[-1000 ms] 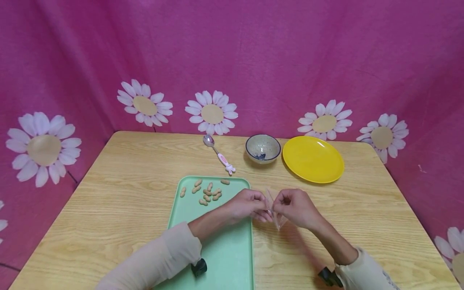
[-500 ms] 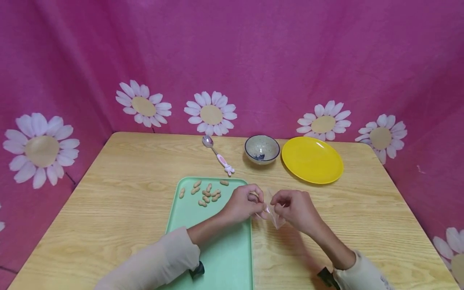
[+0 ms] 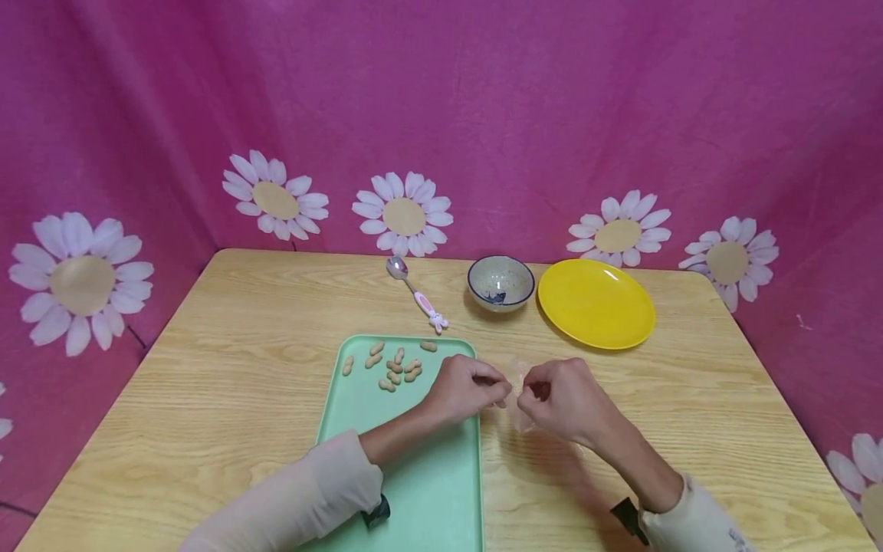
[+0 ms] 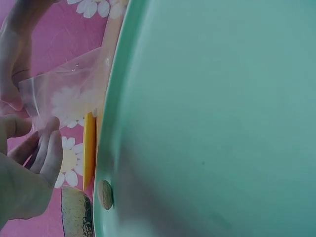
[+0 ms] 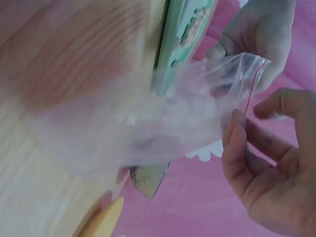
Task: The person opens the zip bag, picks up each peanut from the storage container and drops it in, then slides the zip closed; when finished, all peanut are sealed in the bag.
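Note:
A clear zip-lock bag with a red line along its mouth hangs between my two hands, right of the tray. My left hand pinches one side of the mouth; in the right wrist view this left hand is at the top. My right hand pinches the other side, and in its own wrist view the right hand has its fingertips on the bag's edge. Several unshelled peanuts lie at the far end of the light green tray. I see nothing inside the bag.
Along the back of the wooden table are a spoon with a pink rabbit handle, a speckled bowl with a dark rim and a yellow plate. A pink curtain with daisies stands behind the table.
Both hands stay close together at the bag and their fingers shift on its mouth. The bag has turned a little between them. The peanuts and dishes have not moved.

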`<state>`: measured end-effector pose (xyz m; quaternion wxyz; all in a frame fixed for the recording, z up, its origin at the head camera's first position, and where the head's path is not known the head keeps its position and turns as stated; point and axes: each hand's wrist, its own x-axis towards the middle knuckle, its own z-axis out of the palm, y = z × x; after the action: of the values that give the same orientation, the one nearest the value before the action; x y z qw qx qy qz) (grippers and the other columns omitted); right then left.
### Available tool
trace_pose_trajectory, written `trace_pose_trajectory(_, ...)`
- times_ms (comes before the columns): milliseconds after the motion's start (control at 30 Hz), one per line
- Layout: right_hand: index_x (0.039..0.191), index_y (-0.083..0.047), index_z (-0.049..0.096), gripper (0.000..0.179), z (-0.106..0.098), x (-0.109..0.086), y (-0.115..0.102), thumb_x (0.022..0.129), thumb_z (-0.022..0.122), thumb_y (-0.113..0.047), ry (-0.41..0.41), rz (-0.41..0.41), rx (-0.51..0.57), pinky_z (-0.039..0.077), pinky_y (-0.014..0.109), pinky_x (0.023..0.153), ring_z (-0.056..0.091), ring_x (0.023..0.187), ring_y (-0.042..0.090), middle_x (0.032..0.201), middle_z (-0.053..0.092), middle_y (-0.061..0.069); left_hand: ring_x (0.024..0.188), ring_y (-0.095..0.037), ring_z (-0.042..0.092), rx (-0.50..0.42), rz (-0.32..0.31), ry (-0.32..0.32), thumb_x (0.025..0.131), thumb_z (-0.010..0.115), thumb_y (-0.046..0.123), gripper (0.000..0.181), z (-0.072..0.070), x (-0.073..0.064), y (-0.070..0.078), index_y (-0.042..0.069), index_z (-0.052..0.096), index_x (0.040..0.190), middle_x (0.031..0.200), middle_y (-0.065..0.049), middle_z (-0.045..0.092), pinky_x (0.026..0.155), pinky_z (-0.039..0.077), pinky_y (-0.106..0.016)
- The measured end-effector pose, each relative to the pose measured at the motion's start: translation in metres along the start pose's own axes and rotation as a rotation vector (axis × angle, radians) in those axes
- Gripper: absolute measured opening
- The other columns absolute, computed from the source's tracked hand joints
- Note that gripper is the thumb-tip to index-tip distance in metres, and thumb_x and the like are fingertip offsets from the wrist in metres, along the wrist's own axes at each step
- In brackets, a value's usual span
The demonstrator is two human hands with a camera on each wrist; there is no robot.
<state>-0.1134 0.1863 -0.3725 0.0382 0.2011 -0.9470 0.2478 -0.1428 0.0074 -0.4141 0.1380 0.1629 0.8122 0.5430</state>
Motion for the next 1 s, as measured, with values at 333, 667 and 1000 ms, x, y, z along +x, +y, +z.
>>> trace_pose_trajectory(333,0.066,-0.019,0.059,0.014,-0.005,0.001,0.014,0.076,0.069,-0.021,-0.002,-0.192,-0.072,0.038,0.016,0.052,0.039,0.056,0.0,0.06,0.047,-0.013,0.061,-0.004,0.058,0.072,-0.006,0.027,0.075,0.08,0.021,0.014,0.0,0.001,-0.002,0.01,0.076,0.083,0.071,0.005,0.071,0.055,0.047,-0.019)
trace_pose_trajectory(667,0.07,-0.021,0.054,0.034,-0.011,-0.001,0.02,0.07,0.078,-0.045,0.031,-0.294,-0.183,0.035,0.016,0.055,0.038,0.063,0.002,0.074,0.045,-0.01,0.061,-0.003,0.059,0.071,0.043,-0.018,0.075,0.078,0.007,0.011,-0.002,0.001,-0.005,0.004,0.075,0.085,0.072,-0.002,0.071,0.057,0.048,-0.017)
trace_pose_trajectory(1000,0.096,-0.017,0.047,0.048,0.004,-0.009,0.028,0.069,0.083,-0.036,-0.015,-0.228,-0.021,0.047,0.025,0.073,0.054,0.085,0.008,0.097,0.061,-0.006,0.064,-0.004,0.061,0.053,0.036,-0.049,0.074,0.079,0.009,0.019,-0.004,0.0,-0.003,0.007,0.076,0.093,0.076,-0.003,0.073,0.059,0.05,-0.018)
